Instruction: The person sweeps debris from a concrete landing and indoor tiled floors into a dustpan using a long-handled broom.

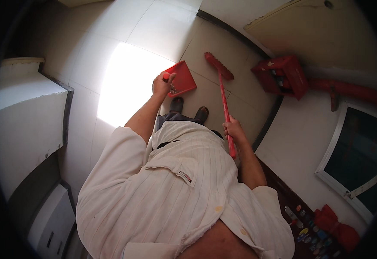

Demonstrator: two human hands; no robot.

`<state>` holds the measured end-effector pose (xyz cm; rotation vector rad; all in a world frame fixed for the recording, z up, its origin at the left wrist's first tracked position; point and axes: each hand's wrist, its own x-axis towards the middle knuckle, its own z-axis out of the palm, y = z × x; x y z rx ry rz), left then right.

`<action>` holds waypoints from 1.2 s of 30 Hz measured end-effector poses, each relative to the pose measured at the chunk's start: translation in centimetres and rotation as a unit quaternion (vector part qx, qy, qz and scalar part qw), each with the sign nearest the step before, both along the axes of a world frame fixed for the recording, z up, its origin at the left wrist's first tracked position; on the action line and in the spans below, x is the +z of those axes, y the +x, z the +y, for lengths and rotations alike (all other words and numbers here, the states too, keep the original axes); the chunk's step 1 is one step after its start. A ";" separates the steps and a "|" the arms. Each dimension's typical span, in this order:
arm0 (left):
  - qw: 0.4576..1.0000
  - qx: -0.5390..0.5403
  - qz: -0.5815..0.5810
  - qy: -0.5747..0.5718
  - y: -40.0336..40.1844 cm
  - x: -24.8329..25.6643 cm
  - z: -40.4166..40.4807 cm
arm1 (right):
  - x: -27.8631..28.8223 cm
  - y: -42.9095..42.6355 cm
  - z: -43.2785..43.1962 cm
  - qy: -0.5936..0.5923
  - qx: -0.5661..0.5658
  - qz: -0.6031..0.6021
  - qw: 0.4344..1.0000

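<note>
My left hand (162, 84) is closed around the upright handle of a red dustpan (184, 77). Small bits of debris lie in the pan at its near left side. In my right hand (235, 129) is the red-wrapped handle of a broom (223, 94). The red broom head (219, 66) is to the right of the dustpan, apart from it, over the tiled floor (204, 64). Whether the bristles touch the tiles cannot be told. My feet in dark shoes show just below the dustpan.
A red box (280, 77) with items inside stands by the right wall, near a red pipe (347, 89). A dark window (353, 149) is farther right. Small items and a red cloth (336, 226) lie at lower right. White wall corners (29, 113) stand at left.
</note>
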<state>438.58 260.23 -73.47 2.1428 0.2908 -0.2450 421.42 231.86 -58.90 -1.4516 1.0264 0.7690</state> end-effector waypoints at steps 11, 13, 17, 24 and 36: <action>0.997 -0.012 -0.029 0.066 -0.3 0.6 -0.5 | 8.6 -3.7 -5.8 0.276 -0.125 0.049 0.952; 0.997 -0.015 -0.031 0.073 -0.5 1.3 -0.1 | 9.5 -4.9 -6.1 0.298 -0.154 0.042 0.941; 0.999 -0.001 0.047 0.003 -0.9 0.2 1.7 | 10.0 -5.3 -4.9 0.144 -0.064 -0.004 0.988; 0.999 0.009 -0.019 0.048 -2.2 1.0 3.3 | 5.0 -3.2 -3.0 0.040 -0.111 0.011 0.993; 0.997 0.050 -0.021 0.049 -4.0 1.6 3.9 | 8.9 -1.5 -2.1 0.297 -0.147 0.037 0.943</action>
